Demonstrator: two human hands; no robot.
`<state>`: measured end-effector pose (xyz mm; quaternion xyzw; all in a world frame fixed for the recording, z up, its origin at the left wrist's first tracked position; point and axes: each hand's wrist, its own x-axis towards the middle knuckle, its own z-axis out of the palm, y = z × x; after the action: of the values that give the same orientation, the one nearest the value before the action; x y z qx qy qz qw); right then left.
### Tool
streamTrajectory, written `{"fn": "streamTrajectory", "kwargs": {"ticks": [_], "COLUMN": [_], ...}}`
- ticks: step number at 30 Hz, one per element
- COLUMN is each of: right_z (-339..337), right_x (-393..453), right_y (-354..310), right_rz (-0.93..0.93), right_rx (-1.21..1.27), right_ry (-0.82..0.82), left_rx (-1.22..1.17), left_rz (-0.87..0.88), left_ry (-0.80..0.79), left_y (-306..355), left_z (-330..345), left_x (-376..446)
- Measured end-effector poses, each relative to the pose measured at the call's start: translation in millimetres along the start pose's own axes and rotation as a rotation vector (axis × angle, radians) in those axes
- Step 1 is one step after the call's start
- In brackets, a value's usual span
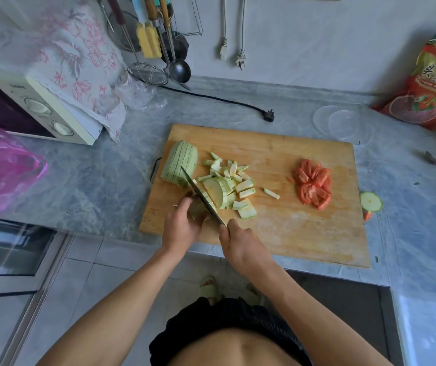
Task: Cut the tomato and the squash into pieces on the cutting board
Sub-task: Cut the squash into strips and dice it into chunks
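The step in hand was judged to be the squash cut, the tomato cut being already done. The cutting board (277, 154) was taken as the landmark. The tomato pieces (314, 184) were heaped near its right edge. A sliced, still-stacked squash section (178, 163) was stood at its left edge, with cut squash strips (234, 184) spread toward its centre. A fanned group of squash slices (218, 192) was laid near the front-left of the board.

The knife (201, 195) was held by the right hand (239, 243), whose fingers were wrapped round the handle; the blade was angled across the fanned slices. The slices were steadied by the left hand (182, 225), its fingers curled onto them just beside the blade; whether they were pressed together could not be told.

The next move was judged to call for a downward stroke, with the left fingertips kept clear of the blade.
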<state>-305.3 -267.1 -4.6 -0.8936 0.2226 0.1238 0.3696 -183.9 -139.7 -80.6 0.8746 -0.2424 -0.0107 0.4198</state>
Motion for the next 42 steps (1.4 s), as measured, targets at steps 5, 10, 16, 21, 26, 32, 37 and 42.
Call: {"fn": "streamTrajectory", "kwargs": {"ticks": [5,10,16,21,26,32,37,42], "right_z": [-13,-25,-33,-37,-31,-28,-27,-24], "right_x": [4,2,-8,-18,-22,-28,-33,-32], "right_y": [13,24,11,3,0,-6,-13,-16], "right_rz": [0.051,0.158,0.002,-0.080,-0.075,-0.059,-0.058,-0.042], "right_rx": [0.188,0.465,0.270,0.166,0.101,0.033,-0.029,-0.033], "right_ry": [0.013,-0.046,0.056,0.081,0.074,0.071,0.056,0.047], "left_rx": [0.016,0.023,-0.048,-0.080,-0.070,-0.062,-0.031,-0.032], "left_rz": [-0.003,-0.004,0.076,0.085,0.028,0.037,0.030,0.016], "left_ry": [-0.016,-0.044,-0.070,-0.007,0.007,0.019,0.020,0.009], "left_y": [-4,-7,-15,-7,1,2,1,4], "left_z": [3,1,-9,-9,-2,2,3,4], "left_x": [-3,-3,-4,-2,2,-1,1,1]}}
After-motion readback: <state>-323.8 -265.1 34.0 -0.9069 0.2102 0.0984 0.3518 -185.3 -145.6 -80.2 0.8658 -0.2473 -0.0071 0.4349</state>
